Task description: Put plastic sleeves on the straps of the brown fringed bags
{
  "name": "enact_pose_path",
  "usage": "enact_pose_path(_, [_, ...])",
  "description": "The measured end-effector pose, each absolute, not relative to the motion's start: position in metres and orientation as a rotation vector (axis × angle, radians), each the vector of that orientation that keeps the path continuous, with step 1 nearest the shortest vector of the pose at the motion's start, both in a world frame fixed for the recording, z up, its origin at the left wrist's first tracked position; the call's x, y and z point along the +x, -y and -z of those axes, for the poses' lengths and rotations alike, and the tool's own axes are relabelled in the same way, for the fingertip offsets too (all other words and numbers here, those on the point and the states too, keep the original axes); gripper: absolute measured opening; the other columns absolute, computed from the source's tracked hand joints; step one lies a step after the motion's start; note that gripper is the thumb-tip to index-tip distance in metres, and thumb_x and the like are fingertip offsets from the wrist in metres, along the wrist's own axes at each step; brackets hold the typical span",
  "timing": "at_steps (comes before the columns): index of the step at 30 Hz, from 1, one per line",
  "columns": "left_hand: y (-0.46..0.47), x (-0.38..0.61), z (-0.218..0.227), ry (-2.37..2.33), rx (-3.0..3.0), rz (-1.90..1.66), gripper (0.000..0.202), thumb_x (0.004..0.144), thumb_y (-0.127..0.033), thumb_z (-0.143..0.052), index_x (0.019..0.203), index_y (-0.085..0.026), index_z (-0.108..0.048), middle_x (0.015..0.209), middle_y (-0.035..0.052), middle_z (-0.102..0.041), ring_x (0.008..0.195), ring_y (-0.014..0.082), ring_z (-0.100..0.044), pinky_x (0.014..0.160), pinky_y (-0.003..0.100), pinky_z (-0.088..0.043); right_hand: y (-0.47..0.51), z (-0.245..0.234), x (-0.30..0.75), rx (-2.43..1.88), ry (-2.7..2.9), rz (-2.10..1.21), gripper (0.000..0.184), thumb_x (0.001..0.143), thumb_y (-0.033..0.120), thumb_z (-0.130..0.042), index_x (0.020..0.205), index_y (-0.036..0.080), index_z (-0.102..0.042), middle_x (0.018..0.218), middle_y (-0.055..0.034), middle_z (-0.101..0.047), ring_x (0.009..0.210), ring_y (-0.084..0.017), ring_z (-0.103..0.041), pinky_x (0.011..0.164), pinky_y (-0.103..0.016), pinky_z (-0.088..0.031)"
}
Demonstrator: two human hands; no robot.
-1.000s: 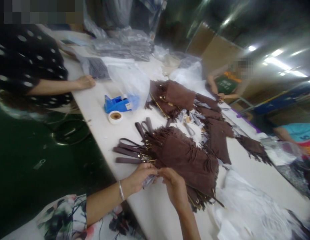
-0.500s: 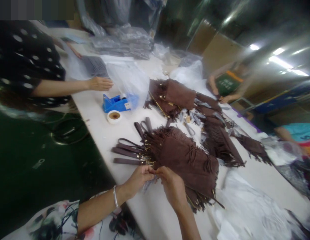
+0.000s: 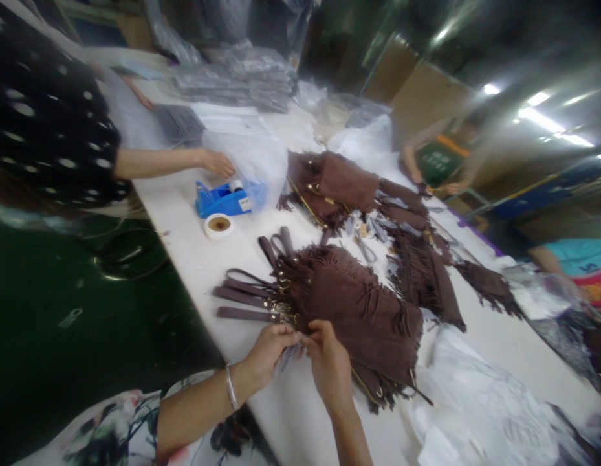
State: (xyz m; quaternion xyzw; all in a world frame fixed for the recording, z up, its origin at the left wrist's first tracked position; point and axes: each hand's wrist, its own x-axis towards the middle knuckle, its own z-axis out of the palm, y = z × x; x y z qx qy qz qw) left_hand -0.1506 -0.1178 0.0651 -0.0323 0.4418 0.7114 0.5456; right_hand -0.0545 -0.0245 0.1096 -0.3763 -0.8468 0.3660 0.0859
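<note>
My left hand (image 3: 270, 349) and my right hand (image 3: 328, 362) meet at the near edge of the white table (image 3: 193, 259), fingers pinched together on a small pale, clear-looking piece (image 3: 289, 355) between them. Just beyond my fingers lies a pile of brown suede fringed bags (image 3: 363, 304) with brown straps (image 3: 242, 298) and gold clasps fanned out to the left. What the small piece is I cannot make out.
A blue tape dispenser (image 3: 220, 199) and a tape roll (image 3: 218, 225) sit further up the table. A person in a dotted black top reaches a hand (image 3: 217, 162) toward clear plastic bags (image 3: 251, 158). More brown bags (image 3: 339, 184), white paper (image 3: 475, 401) and other workers lie beyond.
The person on the left has stretched their hand further along the table toward the plastic bags and tape dispenser. A bag further back was turned over. My hands stay pinched together at the same spot.
</note>
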Motion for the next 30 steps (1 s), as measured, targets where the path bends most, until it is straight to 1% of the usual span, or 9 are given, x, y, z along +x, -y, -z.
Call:
enact_pose_path(4, [0.116,-0.15,-0.068,-0.953,-0.193,-1.676,0.022,0.059,-0.026,-0.08,0.066,-0.013,-0.063,0.062,0.0045,-0.064,0.058,0.0157,-0.06,0.062,0.028,-0.046,0.039,-0.091,-0.05,-1.198,2.141,-1.328,0.024,0.086,0.037,-0.052,0.103,0.021,-0.055,0.081,-0.0025,-0.066,0.065,-0.016,-0.063,0.061,-0.025,-0.049])
enact_pose_path(7, [0.117,-0.149,-0.069,-0.926,-0.173,-1.675,0.023,0.059,-0.027,-0.081,0.066,-0.013,-0.064,0.063,0.0048,-0.064,0.059,0.0164,-0.061,0.063,0.028,-0.047,0.05,-0.085,-0.049,-1.279,1.897,-1.415,0.027,0.083,0.042,-0.058,0.1,0.021,-0.053,0.081,-0.0023,-0.065,0.068,-0.017,-0.064,0.061,-0.025,-0.051])
enact_pose_path(11, [0.118,-0.146,-0.069,-1.005,-0.119,-1.697,0.024,0.061,-0.03,-0.08,0.065,-0.014,-0.062,0.061,0.0036,-0.063,0.057,0.0161,-0.059,0.057,0.027,-0.043,0.06,-0.082,-0.048,-1.394,1.795,-1.367,0.029,0.082,0.048,-0.059,0.091,0.021,-0.053,0.071,0.0005,-0.063,0.059,-0.015,-0.061,0.053,-0.023,-0.048])
enact_pose_path(14, [0.119,-0.144,-0.072,-1.059,-0.101,-1.724,0.025,0.061,-0.031,-0.081,0.065,-0.015,-0.062,0.061,0.0021,-0.062,0.056,0.0143,-0.057,0.056,0.026,-0.041,0.064,-0.08,-0.047,-1.437,1.902,-1.22,0.03,0.085,0.05,-0.055,0.086,0.02,-0.059,0.07,-0.0009,-0.065,0.059,-0.016,-0.061,0.055,-0.024,-0.047])
enact_pose_path(17, [0.119,-0.142,-0.073,-1.095,-0.083,-1.757,0.024,0.061,-0.031,-0.081,0.065,-0.014,-0.064,0.062,0.0017,-0.062,0.057,0.0128,-0.056,0.058,0.025,-0.042,0.07,-0.078,-0.047,-1.388,1.971,-1.099,0.034,0.089,0.049,-0.049,0.09,0.019,-0.064,0.083,-0.0058,-0.07,0.069,-0.018,-0.064,0.062,-0.026,-0.048])
enact_pose_path(20, [0.118,-0.14,-0.071,-1.104,-0.095,-1.78,0.022,0.06,-0.028,-0.081,0.067,-0.013,-0.066,0.066,0.0026,-0.064,0.062,0.0132,-0.057,0.062,0.025,-0.044,0.077,-0.077,-0.047,-1.336,1.975,-1.049,0.036,0.091,0.048,-0.046,0.097,0.018,-0.065,0.094,-0.0095,-0.07,0.081,-0.02,-0.065,0.069,-0.028,-0.049])
enact_pose_path(25, [0.117,-0.141,-0.071,-0.997,-0.158,-1.783,0.021,0.058,-0.024,-0.083,0.068,-0.013,-0.069,0.07,0.0035,-0.066,0.07,0.0148,-0.06,0.069,0.025,-0.046,0.09,-0.074,-0.047,-1.274,1.94,-1.168,0.039,0.09,0.046,-0.05,0.115,0.019,-0.062,0.114,-0.01,-0.067,0.095,-0.021,-0.064,0.079,-0.03,-0.05])
enact_pose_path(28, [0.117,-0.143,-0.073,-0.959,-0.18,-1.756,0.021,0.056,-0.021,-0.084,0.068,-0.012,-0.069,0.071,0.0037,-0.066,0.069,0.0134,-0.059,0.067,0.023,-0.046,0.094,-0.07,-0.047,-1.286,1.91,-1.202,0.041,0.087,0.043,-0.054,0.12,0.019,-0.059,0.118,-0.0099,-0.065,0.102,-0.023,-0.062,0.088,-0.033,-0.048])
enact_pose_path(30, [0.117,-0.144,-0.073,-0.966,-0.176,-1.741,0.021,0.057,-0.021,-0.084,0.068,-0.011,-0.069,0.07,0.0041,-0.067,0.066,0.0126,-0.059,0.064,0.023,-0.045,0.095,-0.068,-0.048,-1.316,1.881,-1.209,0.04,0.087,0.041,-0.054,0.119,0.018,-0.059,0.116,-0.0102,-0.065,0.098,-0.022,-0.063,0.087,-0.033,-0.049])
